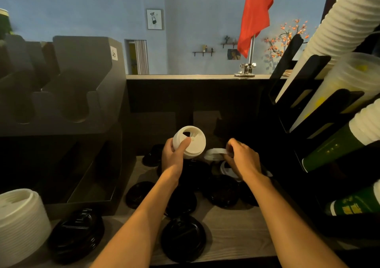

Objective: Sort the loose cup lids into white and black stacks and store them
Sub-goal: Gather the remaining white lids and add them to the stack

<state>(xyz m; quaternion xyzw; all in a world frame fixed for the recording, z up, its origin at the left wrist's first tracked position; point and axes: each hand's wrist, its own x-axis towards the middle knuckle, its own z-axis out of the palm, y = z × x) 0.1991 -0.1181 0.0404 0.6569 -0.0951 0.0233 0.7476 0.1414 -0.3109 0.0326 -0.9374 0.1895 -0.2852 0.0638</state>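
My left hand (173, 156) grips a short stack of white lids (191, 140), lifted above the counter, thumb across its top. My right hand (241, 158) pinches a single white lid (213, 153) just right of that stack. Another white lid (226, 170) lies partly hidden under my right hand. Several loose black lids (183, 238) are scattered on the wooden counter (230, 232) beneath my arms. A tall stack of white lids (18, 222) stands at the near left, with a stack of black lids (77, 234) beside it.
A dark cup-and-lid organiser (67, 95) with an open tray (90, 185) fills the left. On the right, a black rack (304, 95) holds tilted sleeves of white and green cups (333, 148). A raised bar ledge (185, 76) with a red flag (255, 16) runs behind.
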